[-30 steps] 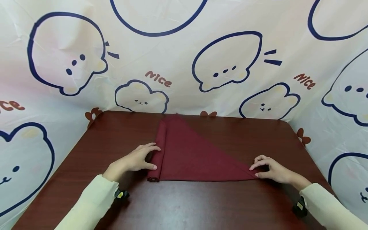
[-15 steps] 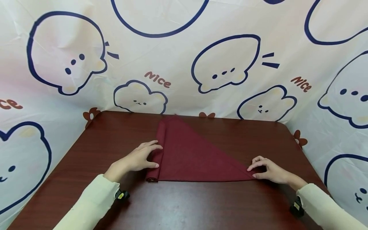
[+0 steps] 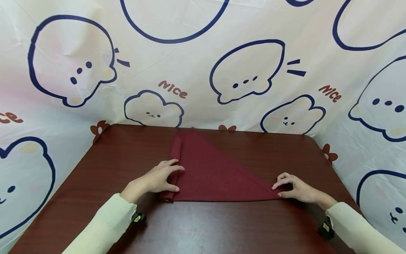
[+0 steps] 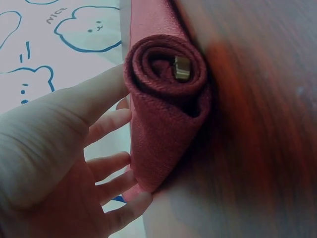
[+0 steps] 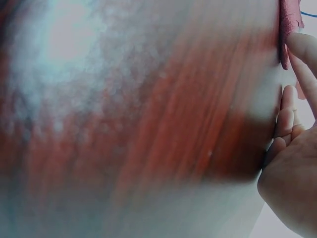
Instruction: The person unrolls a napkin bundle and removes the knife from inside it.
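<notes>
A dark red cloth [image 3: 212, 176] lies on the table as a triangle, its left side wound into a roll [image 3: 176, 148]. My left hand [image 3: 155, 178] rests on the roll near its front end, fingers spread and reaching across its top. In the left wrist view, the roll's spiral end [image 4: 166, 67] faces the camera, with a small shiny gold-coloured piece [image 4: 182, 68] inside. At the far right, my right hand [image 3: 298, 188] pinches the cloth's pointed corner between thumb and forefinger. The right wrist view catches only that tip of cloth [image 5: 289, 29] beside the thumb.
The brown wooden table [image 3: 206, 229] has rounded back corners and reflects light near its front. Behind and on both sides hangs a pale sheet [image 3: 196, 63] printed with cartoon bears. Each wrist bears a small black device [image 3: 326, 228].
My left hand has shifted a little to the right and nearer, its fingers reaching further over the roll. The right hand keeps its pinch on the corner. The head view has drifted slightly.
</notes>
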Tool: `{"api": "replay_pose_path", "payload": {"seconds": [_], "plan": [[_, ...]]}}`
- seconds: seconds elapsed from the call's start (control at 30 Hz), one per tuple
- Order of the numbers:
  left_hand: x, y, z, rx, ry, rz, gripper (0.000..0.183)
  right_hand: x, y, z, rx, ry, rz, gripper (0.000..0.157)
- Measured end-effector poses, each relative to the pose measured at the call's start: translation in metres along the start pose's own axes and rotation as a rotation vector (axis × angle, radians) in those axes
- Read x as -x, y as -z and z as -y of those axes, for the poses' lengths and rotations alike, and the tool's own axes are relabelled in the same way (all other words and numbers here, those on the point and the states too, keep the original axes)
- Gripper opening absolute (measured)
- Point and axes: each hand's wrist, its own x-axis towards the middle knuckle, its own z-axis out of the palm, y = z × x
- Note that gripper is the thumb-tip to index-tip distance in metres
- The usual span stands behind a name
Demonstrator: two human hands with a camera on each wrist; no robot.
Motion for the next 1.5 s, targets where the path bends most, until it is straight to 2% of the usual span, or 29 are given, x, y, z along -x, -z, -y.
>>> {"api": "replay_pose_path", "payload": {"seconds": [0.63, 0.87, 1.3, 1.5], "plan": [[0.006, -0.006, 0.000, -0.029, 0.011, 0.002, 0.061, 0.006, -0.002, -0.005, 0.009, -0.030, 0.006, 0.018], [0.010, -0.008, 0.006, -0.041, 0.015, -0.005, 0.062, 0.003, -0.002, -0.006, 0.000, -0.036, 0.018, 0.018], [0.016, -0.004, 0.019, 0.004, 0.026, -0.026, 0.059, 0.002, 0.001, -0.002, 0.003, -0.002, 0.025, 0.018], [0.019, -0.001, 0.023, 0.014, 0.036, -0.034, 0.058, 0.002, 0.001, -0.005, 0.012, -0.024, 0.024, 0.018]]}}
